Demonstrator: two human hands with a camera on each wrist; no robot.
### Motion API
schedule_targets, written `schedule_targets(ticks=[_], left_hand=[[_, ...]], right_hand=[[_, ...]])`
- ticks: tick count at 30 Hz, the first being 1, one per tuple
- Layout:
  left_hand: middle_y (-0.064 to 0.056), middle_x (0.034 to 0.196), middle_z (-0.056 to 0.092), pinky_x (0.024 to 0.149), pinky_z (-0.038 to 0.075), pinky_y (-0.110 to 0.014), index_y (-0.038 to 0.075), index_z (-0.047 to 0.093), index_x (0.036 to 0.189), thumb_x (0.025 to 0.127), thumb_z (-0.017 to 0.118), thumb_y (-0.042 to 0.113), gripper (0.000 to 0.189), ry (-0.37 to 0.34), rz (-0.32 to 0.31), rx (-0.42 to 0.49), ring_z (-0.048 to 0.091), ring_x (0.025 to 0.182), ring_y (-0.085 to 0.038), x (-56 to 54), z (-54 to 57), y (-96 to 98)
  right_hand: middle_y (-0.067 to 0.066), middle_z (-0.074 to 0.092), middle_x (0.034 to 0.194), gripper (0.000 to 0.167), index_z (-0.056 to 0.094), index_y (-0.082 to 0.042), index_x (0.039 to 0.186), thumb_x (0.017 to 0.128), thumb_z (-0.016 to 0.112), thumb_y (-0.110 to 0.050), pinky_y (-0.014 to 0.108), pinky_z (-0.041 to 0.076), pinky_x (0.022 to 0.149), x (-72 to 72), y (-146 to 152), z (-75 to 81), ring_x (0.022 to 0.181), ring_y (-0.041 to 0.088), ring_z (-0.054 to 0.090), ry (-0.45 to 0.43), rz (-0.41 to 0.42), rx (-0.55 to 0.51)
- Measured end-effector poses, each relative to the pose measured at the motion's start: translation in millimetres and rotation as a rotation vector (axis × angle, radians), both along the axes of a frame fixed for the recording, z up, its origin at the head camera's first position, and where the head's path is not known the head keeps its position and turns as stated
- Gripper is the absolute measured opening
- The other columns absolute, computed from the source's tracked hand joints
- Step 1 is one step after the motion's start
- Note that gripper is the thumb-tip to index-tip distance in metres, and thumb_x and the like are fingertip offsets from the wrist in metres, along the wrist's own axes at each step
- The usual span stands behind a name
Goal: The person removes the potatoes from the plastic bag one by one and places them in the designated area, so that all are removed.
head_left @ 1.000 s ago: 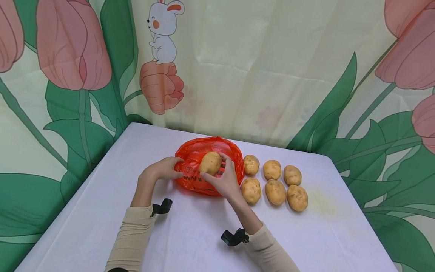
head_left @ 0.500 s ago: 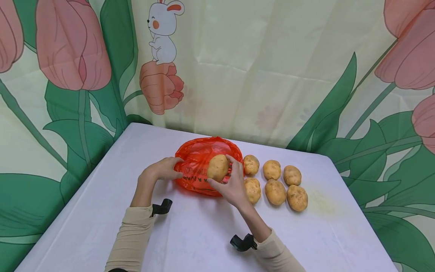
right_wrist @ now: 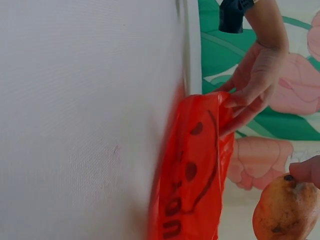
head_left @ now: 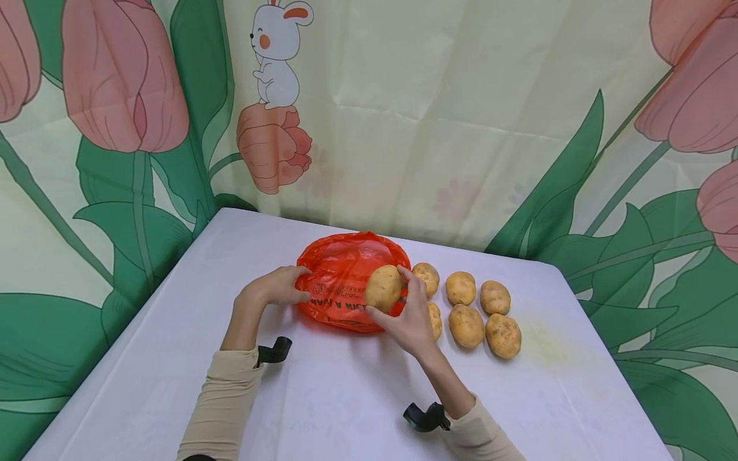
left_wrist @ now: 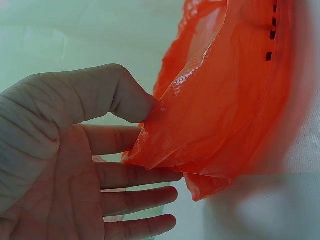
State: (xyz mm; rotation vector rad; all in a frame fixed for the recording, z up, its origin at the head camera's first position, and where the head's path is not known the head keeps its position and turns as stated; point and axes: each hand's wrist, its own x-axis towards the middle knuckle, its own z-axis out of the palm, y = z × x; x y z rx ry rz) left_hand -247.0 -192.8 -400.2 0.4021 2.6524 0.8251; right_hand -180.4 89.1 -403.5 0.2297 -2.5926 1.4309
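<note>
A red plastic bag [head_left: 341, 257] with dark print lies opened out on the table, its rim standing up a little. My left hand [head_left: 275, 286] pinches the bag's left edge between thumb and index finger; in the left wrist view its other fingers [left_wrist: 140, 201] extend straight behind the plastic. Over the bag's right side, my right hand [head_left: 412, 322] grips a potato [head_left: 383, 289] between thumb and fingertips. The right wrist view shows that potato [right_wrist: 284, 209] apart from the bag, with only part of the thumb visible.
Several potatoes [head_left: 467, 326] lie in two rows right of the bag, one partly hidden by my right hand. A white cloth covers the table [head_left: 323, 397]. Behind it hangs a curtain [head_left: 461, 160] printed with tulips and a rabbit.
My right hand has moved rightward and slightly toward me with the potato, from over the bag's middle to its right side. The left hand stays at the bag's edge.
</note>
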Motion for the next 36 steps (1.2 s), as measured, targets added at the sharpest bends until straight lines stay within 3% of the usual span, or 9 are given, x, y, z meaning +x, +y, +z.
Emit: schedule_targets(ticks=[17,25,36], left_hand=[[-0.022,0.144,0.054,0.108,0.046,-0.058,-0.001,0.048,0.148,0.094,0.066,0.023,0.062,-0.009,-0.003,0.004,0.049,0.13,-0.037,1.7,0.8,1.5],[-0.022,0.143,0.054,0.109,0.044,-0.057,-0.002,0.048,0.148,0.095,0.066,0.024,0.061,0.003,-0.02,0.004,0.05,0.13,-0.037,-1.5,-1.6,-0.9],[-0.022,0.145,0.053,0.11,0.043,-0.057,-0.001,0.048,0.148,0.095,0.066,0.025,0.062,0.0,-0.019,-0.008,0.048,0.133,-0.038,-2.8,-3.8,-0.6]], right_hand=[[0.016,0.04,0.142,0.094,0.031,-0.011,0.155,0.078,0.085,-0.02,0.051,0.048,0.103,4.5,31.3,0.4,0.124,0.032,0.048,0.018,-0.065,0.065],[0.017,0.037,0.141,0.096,0.028,-0.01,0.157,0.078,0.081,-0.012,0.045,0.047,0.1,0.8,44.0,-1.5,0.123,0.029,0.043,0.025,-0.094,0.068],[0.018,0.034,0.145,0.096,0.026,-0.01,0.158,0.078,0.079,-0.013,0.051,0.046,0.102,1.5,61.2,-3.3,0.124,0.031,0.041,-0.001,-0.151,0.064]])
